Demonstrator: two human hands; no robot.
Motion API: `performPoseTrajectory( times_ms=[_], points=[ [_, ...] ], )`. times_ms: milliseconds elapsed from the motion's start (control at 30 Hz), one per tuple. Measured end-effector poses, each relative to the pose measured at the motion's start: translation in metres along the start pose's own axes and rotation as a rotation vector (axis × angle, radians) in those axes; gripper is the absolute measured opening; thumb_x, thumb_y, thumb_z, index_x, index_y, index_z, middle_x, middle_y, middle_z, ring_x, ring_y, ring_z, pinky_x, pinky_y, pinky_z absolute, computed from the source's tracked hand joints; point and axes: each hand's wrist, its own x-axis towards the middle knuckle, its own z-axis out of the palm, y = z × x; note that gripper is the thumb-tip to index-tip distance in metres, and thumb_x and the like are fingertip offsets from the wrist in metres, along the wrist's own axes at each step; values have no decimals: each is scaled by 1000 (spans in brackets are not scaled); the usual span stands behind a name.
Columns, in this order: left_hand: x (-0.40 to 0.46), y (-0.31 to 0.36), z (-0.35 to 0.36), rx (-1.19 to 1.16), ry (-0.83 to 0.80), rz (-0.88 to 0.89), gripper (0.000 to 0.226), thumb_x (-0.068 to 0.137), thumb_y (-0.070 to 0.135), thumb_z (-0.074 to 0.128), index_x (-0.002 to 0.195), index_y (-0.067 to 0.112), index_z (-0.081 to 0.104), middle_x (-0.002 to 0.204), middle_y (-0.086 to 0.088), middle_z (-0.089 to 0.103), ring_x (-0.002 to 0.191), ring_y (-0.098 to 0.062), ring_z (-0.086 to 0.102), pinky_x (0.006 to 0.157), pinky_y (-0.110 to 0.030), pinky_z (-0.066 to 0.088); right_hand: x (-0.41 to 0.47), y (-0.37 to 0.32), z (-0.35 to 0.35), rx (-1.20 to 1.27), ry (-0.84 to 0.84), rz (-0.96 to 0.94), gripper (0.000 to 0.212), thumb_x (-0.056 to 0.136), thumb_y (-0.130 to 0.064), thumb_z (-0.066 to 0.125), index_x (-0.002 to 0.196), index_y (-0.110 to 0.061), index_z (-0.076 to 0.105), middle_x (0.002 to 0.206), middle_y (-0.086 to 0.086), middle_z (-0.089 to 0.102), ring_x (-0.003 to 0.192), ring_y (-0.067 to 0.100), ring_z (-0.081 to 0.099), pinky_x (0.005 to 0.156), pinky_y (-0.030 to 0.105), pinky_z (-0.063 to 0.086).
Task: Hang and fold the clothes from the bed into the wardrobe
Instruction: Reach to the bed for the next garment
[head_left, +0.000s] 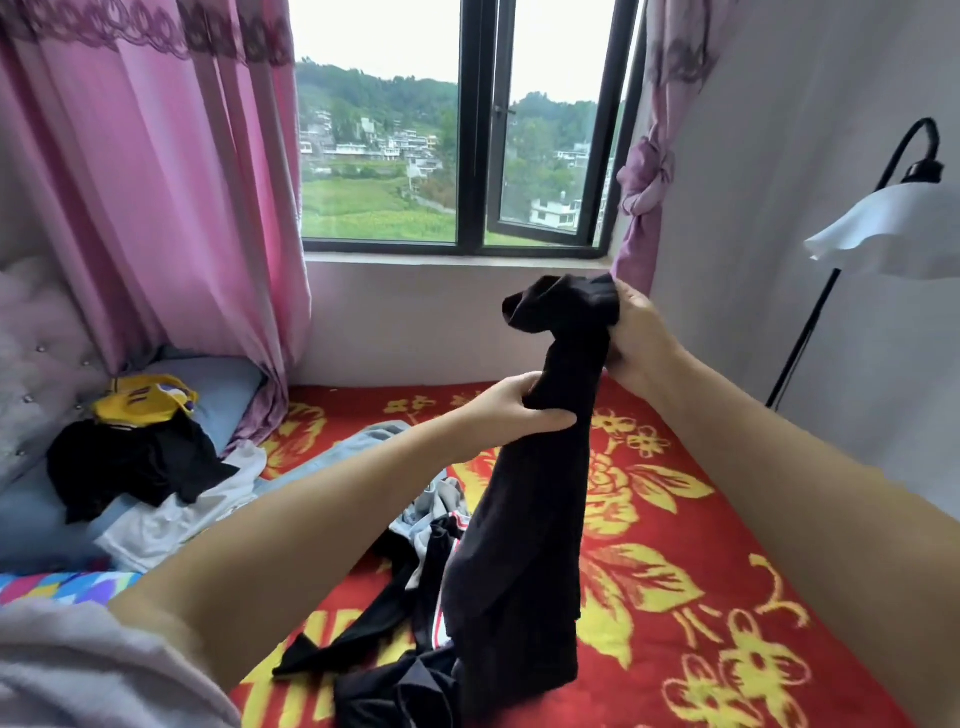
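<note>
A long black garment (524, 545) hangs upright over the bed, bunched into a narrow column. My right hand (641, 338) grips its top end near the window sill. My left hand (519, 410) grips it a little lower, fingers wrapped round the cloth. Its bottom end reaches a heap of black, grey and striped clothes (415, 597) lying on the red and yellow floral bedspread (701, 597). A second pile lies at the left by the pillow: black clothes (135, 462), a yellow item (140, 400) and a white piece (182, 514). No wardrobe shows.
A window (457, 130) with pink curtains (156, 182) is straight ahead. A floor lamp with a white shade (893, 228) stands by the right wall. A padded headboard (36, 338) and blue pillow (228, 389) are at left.
</note>
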Motion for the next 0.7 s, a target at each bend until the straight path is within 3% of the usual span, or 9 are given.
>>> performPoseTrajectory(
  times_ms=[100, 167, 200, 267, 400, 500, 600, 667, 700],
  points=[
    [0, -8, 5, 40, -42, -50, 22, 78, 29, 72, 92, 45, 65, 95, 19, 71, 91, 0, 67, 68, -10, 51, 13, -27, 6, 167, -17, -46, 15, 86, -2, 47, 100, -1, 51, 79, 16, 60, 69, 22, 60, 65, 28, 50],
    [-5, -26, 5, 111, -44, -140, 15, 82, 27, 71, 91, 38, 67, 88, 17, 72, 86, -1, 68, 66, -9, 51, 18, -48, 6, 234, -43, -128, 32, 62, -8, 62, 92, 3, 56, 88, 21, 53, 82, 30, 53, 82, 37, 46],
    [-9, -38, 4, 186, -44, -192, 9, 84, 29, 69, 93, 33, 67, 86, 17, 71, 85, -1, 67, 67, -10, 51, 19, -57, 4, 271, -38, -182, 29, 59, -10, 62, 84, 2, 59, 88, 21, 55, 85, 31, 54, 90, 40, 46],
    [-17, -60, 3, 356, -22, -289, 18, 89, 40, 63, 95, 23, 67, 86, 13, 68, 81, -1, 64, 71, -12, 50, 27, -64, -9, 253, 44, -215, 26, 64, -12, 57, 88, -1, 61, 91, 21, 57, 89, 32, 56, 97, 45, 47],
    [-20, -71, -13, 373, 211, -359, 38, 96, 40, 53, 67, 15, 59, 58, 8, 57, 52, -7, 54, 44, -10, 38, 47, -45, -56, -111, 419, -101, 13, 92, -11, 47, 98, -21, 54, 96, 2, 60, 84, 19, 59, 81, 35, 50],
    [-17, -60, -31, 337, 346, -326, 48, 98, 39, 49, 68, 4, 60, 62, -4, 56, 57, -20, 52, 54, -22, 39, 46, -5, -90, -412, 581, -72, 23, 99, -19, 39, 98, -10, 61, 95, 8, 61, 93, 22, 56, 82, 37, 46],
    [-12, -45, -33, 250, 366, -275, 45, 97, 43, 48, 73, 6, 60, 66, -10, 52, 60, -20, 49, 59, -30, 37, 24, 37, -98, -622, 365, 156, 14, 98, -10, 43, 88, -9, 53, 88, 17, 54, 84, 26, 52, 74, 46, 46],
    [-5, -34, -26, 86, 373, -295, 47, 96, 44, 50, 68, 8, 61, 60, -7, 56, 51, -19, 54, 54, -27, 42, -4, 53, -84, -825, -44, 367, 2, 95, -16, 52, 96, -16, 54, 89, 9, 53, 82, 23, 52, 70, 41, 43],
    [-1, -28, -23, -9, 389, -310, 45, 96, 43, 51, 68, 9, 60, 60, -5, 58, 49, -17, 56, 53, -25, 44, -20, 57, -71, -894, -281, 459, 17, 92, -26, 58, 108, -25, 54, 97, -2, 56, 90, 19, 55, 78, 40, 46]
  ],
)
